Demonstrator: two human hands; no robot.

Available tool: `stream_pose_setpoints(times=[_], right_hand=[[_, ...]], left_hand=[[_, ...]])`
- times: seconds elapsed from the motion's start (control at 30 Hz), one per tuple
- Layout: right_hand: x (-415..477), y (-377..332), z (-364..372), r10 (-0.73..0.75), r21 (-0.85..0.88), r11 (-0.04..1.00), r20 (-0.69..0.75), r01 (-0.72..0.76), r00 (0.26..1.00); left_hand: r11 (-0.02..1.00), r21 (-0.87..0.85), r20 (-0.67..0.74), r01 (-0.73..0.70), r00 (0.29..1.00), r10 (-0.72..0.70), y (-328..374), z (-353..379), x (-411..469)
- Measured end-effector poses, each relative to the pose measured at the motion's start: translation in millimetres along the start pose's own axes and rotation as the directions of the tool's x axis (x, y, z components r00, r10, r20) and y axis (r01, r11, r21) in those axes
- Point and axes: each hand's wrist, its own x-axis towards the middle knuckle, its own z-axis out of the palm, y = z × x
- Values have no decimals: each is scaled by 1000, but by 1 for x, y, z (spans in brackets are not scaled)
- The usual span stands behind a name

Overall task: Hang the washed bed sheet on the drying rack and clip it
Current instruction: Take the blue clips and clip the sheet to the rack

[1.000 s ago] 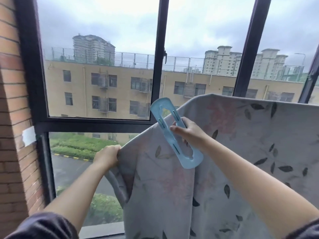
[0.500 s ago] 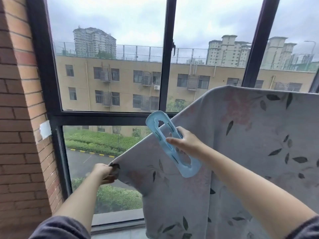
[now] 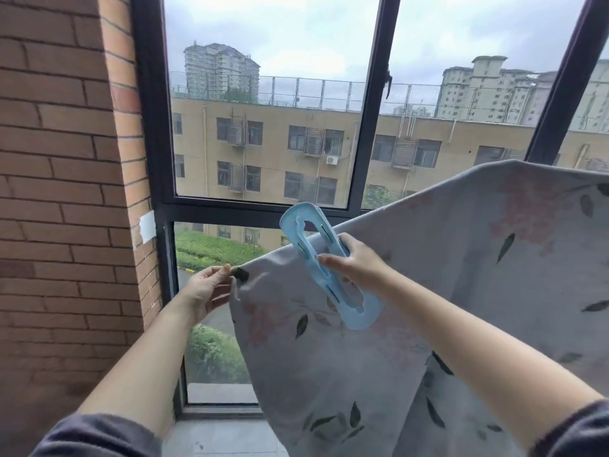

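Gripping blue clip [image 3: 362, 313] between right fingers [image 3: 349, 246]

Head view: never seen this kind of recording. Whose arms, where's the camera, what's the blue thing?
No machine here: a person works with two bare hands, and the camera sits on their head, looking forward and down, so the arms reach in from below. The right hand grips a blue clip at the top edge of a grey leaf-print bed sheet. The sheet is draped over a support hidden beneath it. The left hand is at the sheet's left corner, fingertips by a small dark piece; whether it pinches it is unclear. Behind are a window and a brick wall.
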Motion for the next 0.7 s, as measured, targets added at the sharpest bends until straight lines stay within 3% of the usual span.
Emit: stream_pose_setpoints(times=[0.1,0.23,0.33,0.43,0.5,0.57,0.63,0.7], right_hand=[[5,-4,7,-1,14,1000,-7,1,1000],[8,-8,8,-9,4,1000,-10,9,1000],[8,-4,6,-5,-19,1000,-6,4,1000],[4,2,0,-11,-17,1000,-12,11,1000],[1,6,-7,-9,-32,999,-12,8,1000],[-3,11,-16,1,-39,999,-31,-3,1000],[-7,16,-27,7,-42,999,-57,-10,998],[-13,23,-43,11,-48,999,-77,-15,997]], left_hand=[[998,35,-48,55,997,-53,0,3,2],[964,-192,-115,186,971,-211,11,16,5],[939,-204,-185,277,931,-315,1,26,10],[959,-213,-354,187,900,-254,-9,32,19],[992,-36,-473,119,873,-121,-15,35,25],[952,278,-488,126,872,26,-22,41,22],[793,599,-390,111,905,168,-26,56,15],[700,713,-213,-19,946,243,-32,82,10]])
